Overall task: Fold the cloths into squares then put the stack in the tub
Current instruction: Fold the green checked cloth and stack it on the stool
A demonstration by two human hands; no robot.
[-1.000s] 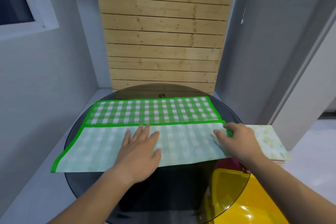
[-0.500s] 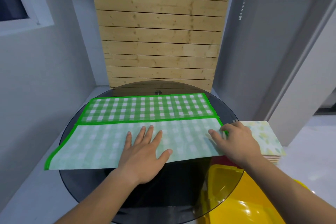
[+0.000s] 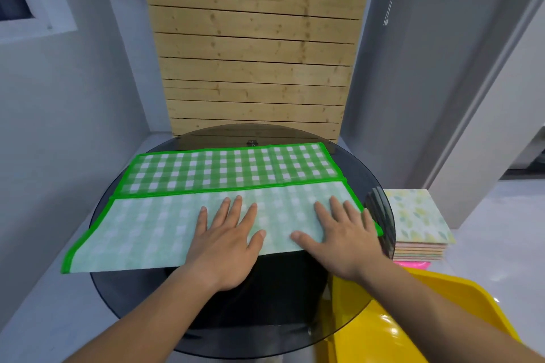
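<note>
Bright even indoor light, soft shadows, glare on yellow tub [image 3: 427, 318], wide-angle bending at edges, slight softness throughout

Left forearm [image 3: 153, 318] bare right down to the wrist, right forearm [image 3: 436, 315] the same; left grip [image 3: 224, 244] and right grip [image 3: 345, 242] both bare, nails short.

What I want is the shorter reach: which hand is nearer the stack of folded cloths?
Right. The right hand lies on the right end of the green checked cloth, close to the stack of folded cloths; the left hand presses its middle, farther away.
</note>
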